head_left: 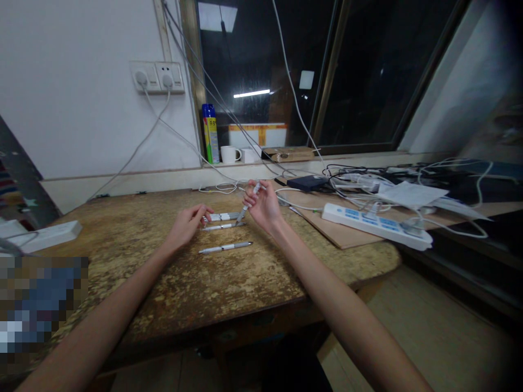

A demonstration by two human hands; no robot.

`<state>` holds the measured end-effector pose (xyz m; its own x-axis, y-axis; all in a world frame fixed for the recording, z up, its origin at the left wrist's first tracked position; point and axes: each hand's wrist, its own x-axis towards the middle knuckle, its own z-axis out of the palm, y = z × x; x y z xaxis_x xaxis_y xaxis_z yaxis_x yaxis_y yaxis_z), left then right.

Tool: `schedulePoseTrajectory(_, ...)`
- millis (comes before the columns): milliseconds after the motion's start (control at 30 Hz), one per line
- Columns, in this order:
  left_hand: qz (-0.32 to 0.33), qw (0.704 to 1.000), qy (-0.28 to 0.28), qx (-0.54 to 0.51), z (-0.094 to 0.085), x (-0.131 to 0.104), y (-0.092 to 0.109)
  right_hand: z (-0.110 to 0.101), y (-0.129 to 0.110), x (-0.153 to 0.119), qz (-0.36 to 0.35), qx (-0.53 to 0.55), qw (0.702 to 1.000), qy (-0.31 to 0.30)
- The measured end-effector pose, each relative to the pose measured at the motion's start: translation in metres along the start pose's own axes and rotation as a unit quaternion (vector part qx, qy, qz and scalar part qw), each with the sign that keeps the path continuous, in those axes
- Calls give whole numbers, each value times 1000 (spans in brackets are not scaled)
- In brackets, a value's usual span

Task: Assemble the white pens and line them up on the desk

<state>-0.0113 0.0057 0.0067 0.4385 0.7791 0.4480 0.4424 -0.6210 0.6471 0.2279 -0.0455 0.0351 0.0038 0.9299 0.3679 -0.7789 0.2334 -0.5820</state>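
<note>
My right hand [261,204] is closed around a white and grey pen [244,211], held tilted above the table with its lower end close to a pen lying there. At the left ends of a small group of white and grey pens [223,216], my left hand [192,220] has its fingers bent, thumb and forefinger around the pen ends. Just in front of that group lies another pen [220,226]. Closer to me, a single pen [226,247] rests apart, roughly parallel to the others.
The worn wooden table [183,294] ends at a rounded right corner. A white power strip [376,224] lies on a brown board [327,231] at right, amid cables and papers [412,196]. On the sill stand a spray can [210,133] and a white mug [229,154].
</note>
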Motion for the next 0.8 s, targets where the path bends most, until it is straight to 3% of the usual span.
schedulePoseTrajectory(800, 2, 999, -5, -48, 2, 1, 2, 3, 1, -1, 6, -26, 1000, -11)
